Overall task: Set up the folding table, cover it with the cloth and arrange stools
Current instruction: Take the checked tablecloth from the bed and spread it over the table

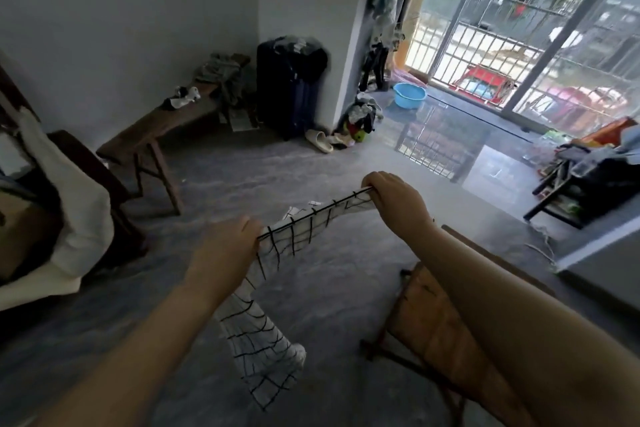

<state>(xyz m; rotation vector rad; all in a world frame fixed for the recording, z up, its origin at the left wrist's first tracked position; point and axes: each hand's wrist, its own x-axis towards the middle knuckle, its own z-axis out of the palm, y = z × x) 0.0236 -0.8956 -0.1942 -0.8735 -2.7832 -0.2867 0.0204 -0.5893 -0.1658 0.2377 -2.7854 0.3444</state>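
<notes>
Cloth [304, 230] held up in mid-air beside wooden table [426, 315], top edge gripped by left hand [225, 246] and right hand [394, 198], both clenched on it; hangs bunched, tail near floor [311, 166]; risks dragging there or snagging table corner if swung across unopened.

I see the grey floor [329, 288] carrying a wooden bench [149, 130] with a heap of clothes [223, 74] on it, a dark suitcase [287, 90], a blue basin [409, 95], a pale slipper [319, 141] and a wooden folding frame [429, 319].
</notes>
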